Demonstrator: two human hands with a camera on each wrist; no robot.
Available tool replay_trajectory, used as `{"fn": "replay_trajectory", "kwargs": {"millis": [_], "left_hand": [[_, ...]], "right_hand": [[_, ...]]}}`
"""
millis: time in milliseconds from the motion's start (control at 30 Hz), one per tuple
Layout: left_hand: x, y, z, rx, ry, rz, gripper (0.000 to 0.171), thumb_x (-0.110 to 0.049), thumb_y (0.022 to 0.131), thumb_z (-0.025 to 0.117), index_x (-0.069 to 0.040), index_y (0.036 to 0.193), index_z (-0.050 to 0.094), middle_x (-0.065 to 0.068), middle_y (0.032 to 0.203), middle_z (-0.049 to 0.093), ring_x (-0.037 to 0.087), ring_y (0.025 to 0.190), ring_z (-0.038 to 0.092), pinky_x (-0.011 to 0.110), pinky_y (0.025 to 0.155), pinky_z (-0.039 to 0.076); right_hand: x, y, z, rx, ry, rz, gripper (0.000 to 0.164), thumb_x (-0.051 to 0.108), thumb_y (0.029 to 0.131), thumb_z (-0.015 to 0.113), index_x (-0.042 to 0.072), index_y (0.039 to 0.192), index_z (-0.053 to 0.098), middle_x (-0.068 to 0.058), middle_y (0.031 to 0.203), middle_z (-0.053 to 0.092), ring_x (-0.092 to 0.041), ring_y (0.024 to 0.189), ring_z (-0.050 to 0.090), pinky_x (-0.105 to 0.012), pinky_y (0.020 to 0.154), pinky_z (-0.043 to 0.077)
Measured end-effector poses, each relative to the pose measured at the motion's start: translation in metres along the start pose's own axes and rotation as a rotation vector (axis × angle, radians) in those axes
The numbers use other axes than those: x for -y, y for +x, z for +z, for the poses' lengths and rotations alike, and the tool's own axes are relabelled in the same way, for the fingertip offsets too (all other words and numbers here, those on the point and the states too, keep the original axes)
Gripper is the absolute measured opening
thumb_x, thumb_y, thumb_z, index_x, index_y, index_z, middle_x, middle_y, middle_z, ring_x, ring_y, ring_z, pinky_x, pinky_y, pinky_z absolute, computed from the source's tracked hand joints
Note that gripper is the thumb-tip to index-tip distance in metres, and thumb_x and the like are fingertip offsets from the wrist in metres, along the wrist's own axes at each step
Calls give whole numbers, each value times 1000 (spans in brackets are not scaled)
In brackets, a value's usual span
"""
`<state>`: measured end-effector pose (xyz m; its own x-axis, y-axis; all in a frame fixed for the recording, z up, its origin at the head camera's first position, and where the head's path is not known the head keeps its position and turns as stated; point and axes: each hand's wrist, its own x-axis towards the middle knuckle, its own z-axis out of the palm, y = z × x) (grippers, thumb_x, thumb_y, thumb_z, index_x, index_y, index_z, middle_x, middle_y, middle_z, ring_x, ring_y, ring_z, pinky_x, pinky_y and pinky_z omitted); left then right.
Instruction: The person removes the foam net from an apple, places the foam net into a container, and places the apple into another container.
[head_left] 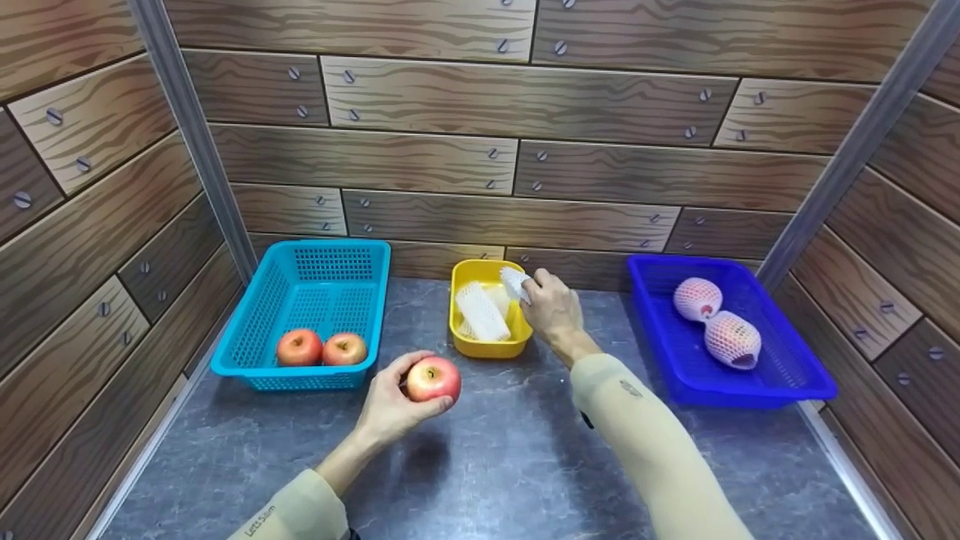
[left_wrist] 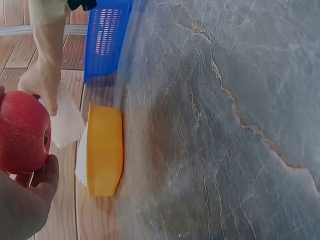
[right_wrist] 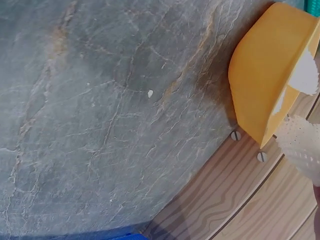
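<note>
In the head view my left hand point(head_left: 394, 405) grips a red apple point(head_left: 433, 379) above the table, fingers and thumb around its sides. The same apple point(left_wrist: 22, 132) fills the left edge of the left wrist view. My right hand point(head_left: 553, 304) pinches a white foam net sleeve point(head_left: 515, 283) over the right rim of a small yellow basket point(head_left: 491, 349). That foam net point(left_wrist: 65, 117) hangs below the right fingers in the left wrist view. Inside the yellow basket lie more white foam nets point(head_left: 482, 311).
At left, a light-blue basket point(head_left: 301, 300) holds two bare apples point(head_left: 300, 347). To the right, a dark-blue basket point(head_left: 667, 367) holds two apples in foam nets point(head_left: 733, 340). Wood-patterned walls point(head_left: 427, 157) enclose the grey marbled table point(head_left: 510, 450) on the left, back and right.
</note>
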<state>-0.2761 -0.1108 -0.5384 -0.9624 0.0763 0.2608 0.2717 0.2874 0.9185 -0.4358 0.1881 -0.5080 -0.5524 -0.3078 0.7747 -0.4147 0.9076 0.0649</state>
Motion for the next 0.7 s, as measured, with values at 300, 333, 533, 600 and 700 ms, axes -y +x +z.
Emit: {"fn": "replay_trajectory", "kwargs": {"millis": [300,333,533,600,700], "left_hand": [[1,2,-2,-13,-7,8,71,-21,79,101,-9,142,72,14,134,79,23,115,75,30,97,61],[0,2,-2,-15,-15,7,71,-21,79,102,-9,142,73,13,134,79,23,115,74,29,97,61],[1,3,-1,-19,-44,21,71,-19,77,102,-9,141,73,13,133,79,21,115,74,27,97,60],[2,2,-2,-25,-48,19,72,-19,77,102,-9,142,73,12,133,79,20,114,74,27,97,60],[5,1,-6,-34,-42,15,72,-20,78,102,-9,142,73,13,133,79,21,115,74,28,97,60]], "right_hand": [[7,8,20,8,-171,-148,2,7,91,77,6,93,77,-12,96,69,-31,80,71,-46,54,62],[8,8,22,14,-191,-173,3,6,92,74,6,93,77,-12,96,69,-31,81,71,-45,53,61],[15,7,36,65,-266,-249,6,5,94,71,7,92,76,-11,100,70,-29,83,70,-42,53,61],[17,5,40,104,-268,-255,6,6,96,71,7,92,76,-11,100,70,-29,86,71,-42,56,62],[23,4,45,202,-249,-243,9,8,99,68,7,96,76,-12,102,68,-31,93,71,-43,63,65]]}}
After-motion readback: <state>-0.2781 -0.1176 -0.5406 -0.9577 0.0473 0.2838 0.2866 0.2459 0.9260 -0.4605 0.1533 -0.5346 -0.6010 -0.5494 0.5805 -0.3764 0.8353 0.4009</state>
